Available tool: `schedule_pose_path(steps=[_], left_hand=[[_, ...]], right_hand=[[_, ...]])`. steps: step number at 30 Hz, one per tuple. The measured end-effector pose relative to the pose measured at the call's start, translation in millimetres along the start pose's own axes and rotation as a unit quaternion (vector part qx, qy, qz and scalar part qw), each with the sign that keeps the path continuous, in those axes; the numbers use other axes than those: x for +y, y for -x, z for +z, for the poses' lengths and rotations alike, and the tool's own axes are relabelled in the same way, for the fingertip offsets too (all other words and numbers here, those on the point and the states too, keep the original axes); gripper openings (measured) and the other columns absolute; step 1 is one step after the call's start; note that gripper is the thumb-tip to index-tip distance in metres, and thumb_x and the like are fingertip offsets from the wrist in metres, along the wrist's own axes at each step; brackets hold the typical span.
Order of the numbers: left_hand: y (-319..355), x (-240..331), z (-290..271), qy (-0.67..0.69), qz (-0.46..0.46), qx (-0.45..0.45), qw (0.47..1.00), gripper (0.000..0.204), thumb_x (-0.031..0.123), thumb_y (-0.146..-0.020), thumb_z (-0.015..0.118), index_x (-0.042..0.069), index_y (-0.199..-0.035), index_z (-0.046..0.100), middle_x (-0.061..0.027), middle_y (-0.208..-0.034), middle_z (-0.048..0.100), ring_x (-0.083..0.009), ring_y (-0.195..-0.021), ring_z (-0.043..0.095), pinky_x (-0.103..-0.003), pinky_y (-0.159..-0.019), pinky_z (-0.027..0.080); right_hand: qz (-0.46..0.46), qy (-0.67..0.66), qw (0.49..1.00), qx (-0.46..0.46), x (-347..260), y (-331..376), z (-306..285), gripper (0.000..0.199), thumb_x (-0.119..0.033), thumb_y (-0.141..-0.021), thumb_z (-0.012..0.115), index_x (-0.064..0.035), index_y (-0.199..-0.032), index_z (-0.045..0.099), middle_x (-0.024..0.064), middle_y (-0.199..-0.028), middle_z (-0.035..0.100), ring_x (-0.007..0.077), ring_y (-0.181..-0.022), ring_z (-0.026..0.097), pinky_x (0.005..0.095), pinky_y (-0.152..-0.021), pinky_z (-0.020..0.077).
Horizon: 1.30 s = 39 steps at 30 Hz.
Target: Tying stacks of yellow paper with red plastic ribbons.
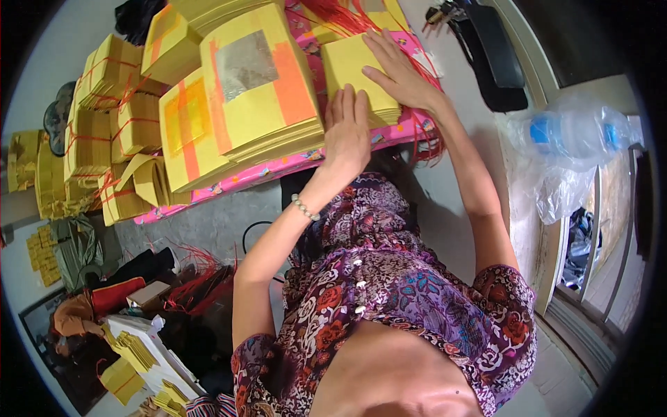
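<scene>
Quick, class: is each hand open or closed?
Left hand: open, at a corner of the yellow paper stack.
Right hand: open, resting on that stack.

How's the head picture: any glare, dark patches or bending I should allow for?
Head view throughout: left hand, right hand and the small yellow stack look fairly sharp; the grey patch on the larger stack has a dull sheen; clear plastic at right catches highlights; lower left is dim; bending grows toward the black rim.

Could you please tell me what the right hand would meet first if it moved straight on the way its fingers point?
Probably the loose red strings beyond the yellow paper stack that the right hand rests on, though their height is hard to judge.
</scene>
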<state>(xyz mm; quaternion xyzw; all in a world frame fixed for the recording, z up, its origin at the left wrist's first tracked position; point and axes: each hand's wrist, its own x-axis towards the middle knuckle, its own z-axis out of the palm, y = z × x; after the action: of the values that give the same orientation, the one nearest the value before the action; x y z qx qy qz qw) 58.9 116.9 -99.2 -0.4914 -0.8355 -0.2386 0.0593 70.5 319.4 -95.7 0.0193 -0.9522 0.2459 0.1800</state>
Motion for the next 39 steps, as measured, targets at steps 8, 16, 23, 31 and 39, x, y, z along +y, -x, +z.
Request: schedule_pose_path(steps=[8,16,23,31,39], left_hand=[[10,21,-31,0.054,-0.028,0.010,0.998,0.082,0.004,-0.068,0.071,-0.010,-0.136,0.027,-0.0295,-0.138,0.032,-0.0438,-0.128,0.034,-0.050,-0.105,0.031],[44,16,-94,0.118,-0.008,0.117,0.986,0.029,0.003,-0.072,0.070,0.008,-0.100,0.063,-0.0079,-0.098,0.059,-0.0274,-0.091,0.053,-0.040,-0.078,0.041],[46,-31,-128,-0.005,-0.053,0.224,0.973,0.030,0.002,-0.073,0.069,0.010,-0.101,0.064,-0.0068,-0.102,0.060,-0.0261,-0.098,0.055,-0.037,-0.082,0.041],[42,-57,-128,0.021,-0.062,0.187,0.980,0.030,0.007,-0.074,0.072,0.010,-0.103,0.064,-0.0041,-0.106,0.062,-0.0257,-0.097,0.054,-0.037,-0.083,0.042],[36,-60,-142,0.041,-0.053,0.142,0.988,0.020,0.008,-0.075,0.073,0.011,-0.095,0.071,-0.0044,-0.100,0.065,-0.0236,-0.093,0.056,-0.035,-0.082,0.045]], right_hand=[[-0.053,-0.092,0.994,-0.008,-64,-22,-48,0.047,-0.023,-0.091,0.059,-0.0092,-0.135,0.048,0.0133,-0.142,0.042,0.0312,-0.133,0.038,0.0391,-0.108,0.0319],[-0.175,-0.077,0.981,-0.015,-107,-26,-44,0.039,-0.024,-0.081,0.069,-0.0054,-0.114,0.060,0.0129,-0.116,0.060,0.0317,-0.112,0.055,0.0397,-0.095,0.0445],[-0.189,-0.070,0.979,-0.039,-114,-25,-39,0.034,-0.018,-0.076,0.071,-0.0024,-0.105,0.063,0.0109,-0.112,0.062,0.0286,-0.106,0.058,0.0387,-0.092,0.0475],[-0.259,0.003,0.966,0.022,-112,-27,-34,0.023,-0.021,-0.079,0.070,-0.0029,-0.092,0.067,0.0093,-0.096,0.068,0.0255,-0.091,0.065,0.0356,-0.079,0.0532],[-0.165,-0.090,0.981,-0.048,-119,-35,-44,0.013,-0.012,-0.082,0.068,-0.0027,-0.090,0.069,0.0088,-0.094,0.069,0.0243,-0.082,0.065,0.0338,-0.071,0.0520]])
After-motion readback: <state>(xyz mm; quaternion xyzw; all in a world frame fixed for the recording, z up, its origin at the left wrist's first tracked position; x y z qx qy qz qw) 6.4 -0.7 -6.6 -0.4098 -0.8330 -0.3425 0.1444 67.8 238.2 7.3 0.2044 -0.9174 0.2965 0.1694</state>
